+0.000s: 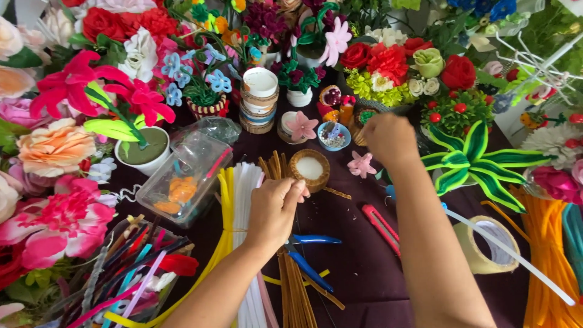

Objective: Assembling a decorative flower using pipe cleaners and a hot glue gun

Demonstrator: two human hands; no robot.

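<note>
Pipe cleaners (243, 200), a white bundle beside a yellow one, are lying on the desk (358, 261) directly under the left hand (276, 209). That hand is hovering over them with its fingers curled in; whether it is gripping a strand I cannot tell. Brown stems (294, 291) are running along the desk just right of its wrist, and blue pliers (310, 258) are lying across them, close below the hand. Just beyond its fingertips a small wooden bowl (310, 169) of white grains is sitting.

The right hand (388, 138) is reaching farther out, closed into a loose fist seen from the back; what it is holding, if anything, is hidden. A small blue dish (334, 135) is standing just left of it, and a pink paper flower (362, 164) is lying near it on the cloth. A red cutter (381, 228) is lying between the two forearms. To the right of the right forearm a tape roll (486, 246) is resting with a white rod (510, 255) crossing over it, and a green striped plant (470, 161) is spreading beside that arm. Left of the left hand a clear plastic box (185, 176) is sitting tilted, with orange pieces inside.
</note>
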